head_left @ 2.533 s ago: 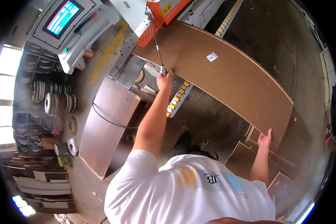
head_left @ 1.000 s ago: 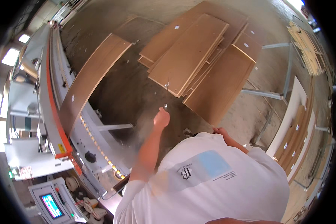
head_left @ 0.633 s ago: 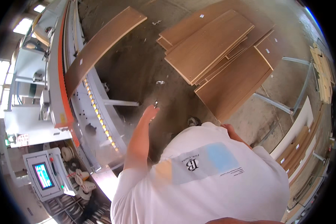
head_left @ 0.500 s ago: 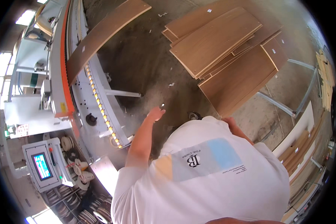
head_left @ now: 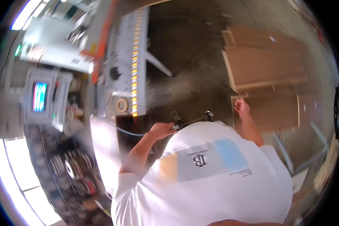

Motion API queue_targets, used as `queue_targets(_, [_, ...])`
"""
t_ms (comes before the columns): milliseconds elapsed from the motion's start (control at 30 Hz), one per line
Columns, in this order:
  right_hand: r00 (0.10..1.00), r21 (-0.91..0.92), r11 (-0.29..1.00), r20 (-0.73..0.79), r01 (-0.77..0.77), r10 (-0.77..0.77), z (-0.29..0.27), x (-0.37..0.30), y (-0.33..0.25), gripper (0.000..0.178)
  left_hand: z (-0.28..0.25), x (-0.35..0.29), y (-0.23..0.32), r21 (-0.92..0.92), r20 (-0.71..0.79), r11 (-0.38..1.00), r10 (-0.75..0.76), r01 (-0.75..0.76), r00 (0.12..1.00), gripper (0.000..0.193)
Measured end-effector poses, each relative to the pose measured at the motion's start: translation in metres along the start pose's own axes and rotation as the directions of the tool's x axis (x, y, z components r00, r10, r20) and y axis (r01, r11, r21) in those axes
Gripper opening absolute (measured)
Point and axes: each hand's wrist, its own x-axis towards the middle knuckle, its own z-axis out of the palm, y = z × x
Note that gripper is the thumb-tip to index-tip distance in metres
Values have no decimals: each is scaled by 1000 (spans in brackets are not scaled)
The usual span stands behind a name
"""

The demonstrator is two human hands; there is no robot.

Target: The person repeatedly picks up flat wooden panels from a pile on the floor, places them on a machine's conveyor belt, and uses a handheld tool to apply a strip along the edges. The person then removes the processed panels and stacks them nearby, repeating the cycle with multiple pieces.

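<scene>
My left hand (head_left: 162,131) is closed around a small silver metal piece (head_left: 174,127) whose end sticks out past the fingers, just in front of my white shirt. A thin pale hose (head_left: 130,132) runs from the machine's side toward that wrist; whether it joins the metal piece cannot be seen. On the right, my right hand (head_left: 242,107) is held out with loosely bent, parted fingers and nothing visible in it. Beneath it lie the brown wood panels (head_left: 265,64); I cannot tell whether the hand touches them.
At left stands a long machine with a grey bed (head_left: 120,56) and a row of yellow rollers (head_left: 135,64). A tape roll (head_left: 121,105) rests at its near end. A control box with a lit screen (head_left: 39,96) and shelved reels (head_left: 72,167) are farther left. Metal frame bars (head_left: 284,152) lie right.
The view has turned, shifting the machine and panels rightward. My left hand has drawn back toward my body with the metal piece. My right hand has come out from my side over the panels.
</scene>
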Motion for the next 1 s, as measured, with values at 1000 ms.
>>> queue_targets(1000, [953,-934,207,302,290,30,177,-60,81,26,-132,-230,-611,-750,-587,626,-779,-213,-221,16])
